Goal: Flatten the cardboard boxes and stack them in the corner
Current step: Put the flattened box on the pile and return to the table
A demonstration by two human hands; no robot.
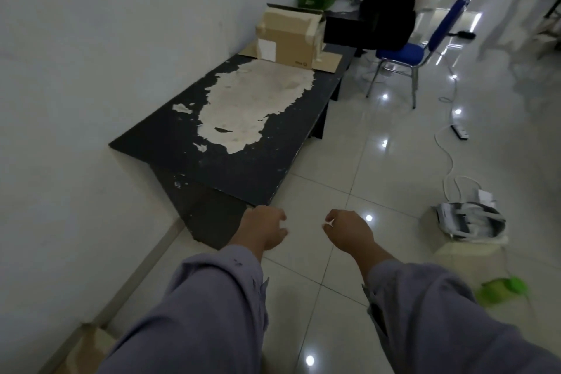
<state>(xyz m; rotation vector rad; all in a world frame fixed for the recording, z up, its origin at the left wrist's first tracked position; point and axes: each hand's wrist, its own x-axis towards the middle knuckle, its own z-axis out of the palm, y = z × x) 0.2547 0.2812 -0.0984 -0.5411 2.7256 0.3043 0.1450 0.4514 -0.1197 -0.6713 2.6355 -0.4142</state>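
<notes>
Both my hands are out over the floor tiles, left hand and right hand loosely curled, holding nothing. Cardboard box sits unflattened, flaps up, at the far end of the black table, on a flat cardboard sheet.

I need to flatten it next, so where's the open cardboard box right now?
In the head view, the open cardboard box stands at the far end of the black table by the wall, on a flat cardboard sheet, just left of the seated person.
</notes>
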